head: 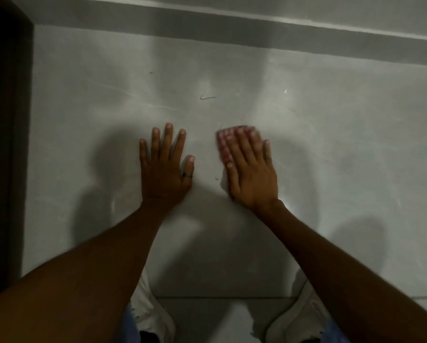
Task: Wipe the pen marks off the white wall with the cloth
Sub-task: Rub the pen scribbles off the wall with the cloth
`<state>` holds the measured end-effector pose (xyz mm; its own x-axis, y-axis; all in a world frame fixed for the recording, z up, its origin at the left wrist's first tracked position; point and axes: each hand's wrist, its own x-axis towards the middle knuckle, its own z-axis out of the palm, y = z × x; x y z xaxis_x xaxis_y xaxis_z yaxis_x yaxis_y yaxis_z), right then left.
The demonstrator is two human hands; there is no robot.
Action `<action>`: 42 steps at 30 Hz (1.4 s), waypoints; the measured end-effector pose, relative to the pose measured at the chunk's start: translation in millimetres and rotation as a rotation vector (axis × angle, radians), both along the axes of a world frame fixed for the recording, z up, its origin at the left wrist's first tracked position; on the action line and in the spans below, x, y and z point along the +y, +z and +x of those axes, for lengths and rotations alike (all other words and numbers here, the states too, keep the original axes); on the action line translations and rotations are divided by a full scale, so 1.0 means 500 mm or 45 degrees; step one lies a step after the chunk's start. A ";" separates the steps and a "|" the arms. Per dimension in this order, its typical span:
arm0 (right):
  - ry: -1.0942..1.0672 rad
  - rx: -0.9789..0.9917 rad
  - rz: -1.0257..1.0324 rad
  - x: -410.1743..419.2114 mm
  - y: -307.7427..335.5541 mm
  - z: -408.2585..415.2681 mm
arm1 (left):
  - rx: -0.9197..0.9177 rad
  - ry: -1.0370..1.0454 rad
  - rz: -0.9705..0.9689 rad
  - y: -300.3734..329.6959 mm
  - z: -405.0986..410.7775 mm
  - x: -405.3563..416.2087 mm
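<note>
Where the right hand [251, 169] presses flat, the cloth [223, 144] lies lengthwise up the wall [331, 144], pinned, not gripped. Left hand [165, 167]: spread flat, holding nothing. 1 pen mark [207, 95] above.

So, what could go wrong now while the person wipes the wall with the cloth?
1. The cloth under the right hand sits well below the curved pen mark, and a tiny mark lies higher still; both could be missed.
2. A small mark lies just left of the cloth, easy to overlook in the shadow.
3. The bare left hand presses flat on the wall and may leave smudges.
</note>
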<state>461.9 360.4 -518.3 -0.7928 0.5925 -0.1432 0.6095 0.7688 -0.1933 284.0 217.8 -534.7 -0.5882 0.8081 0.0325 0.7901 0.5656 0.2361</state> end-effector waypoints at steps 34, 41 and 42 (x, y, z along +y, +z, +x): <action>0.065 0.045 -0.059 0.085 0.033 -0.256 | 0.010 -0.011 -0.005 0.009 0.001 0.001; 0.135 0.016 -0.083 0.093 0.049 -0.272 | 0.030 -0.007 -0.019 0.008 0.003 0.001; 0.290 0.032 -0.082 0.097 0.044 -0.263 | 0.029 -0.005 -0.013 0.009 0.001 0.000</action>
<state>330.1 409.0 -496.1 -0.9086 0.3882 -0.1537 0.4162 0.8715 -0.2592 284.7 217.9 -530.3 -0.5845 0.8105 0.0374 0.7972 0.5651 0.2123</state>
